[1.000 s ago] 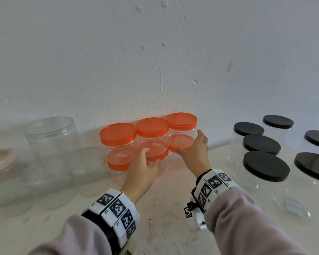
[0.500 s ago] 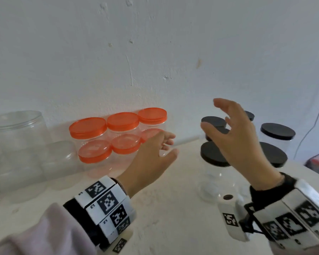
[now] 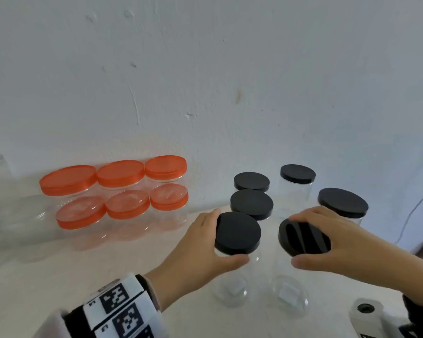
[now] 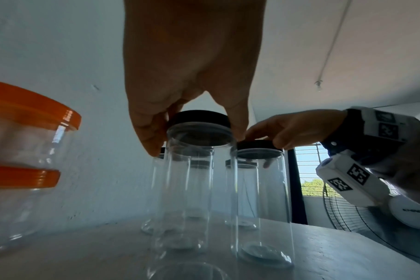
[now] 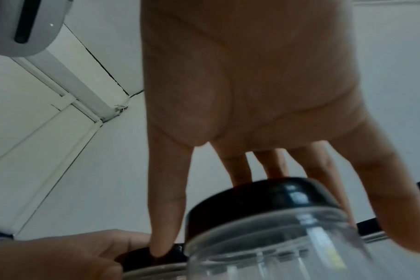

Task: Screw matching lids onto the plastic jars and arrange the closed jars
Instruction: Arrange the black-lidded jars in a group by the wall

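At lower centre of the head view, the left hand holds its grip clamped round one black lid while the right hand grips the neighbouring black-lidded jar, both standing on the worktop.

Readable marks: only coded tags, no clear words.
The wristband behind the left hand carries black-and-white square code tags, each with a tiny character beside it, too blurred to read. In the left wrist view, the band behind the right hand shows the same kind of tags, as does the white block under it. The round white part at the near right has a short printed word, too small to read.
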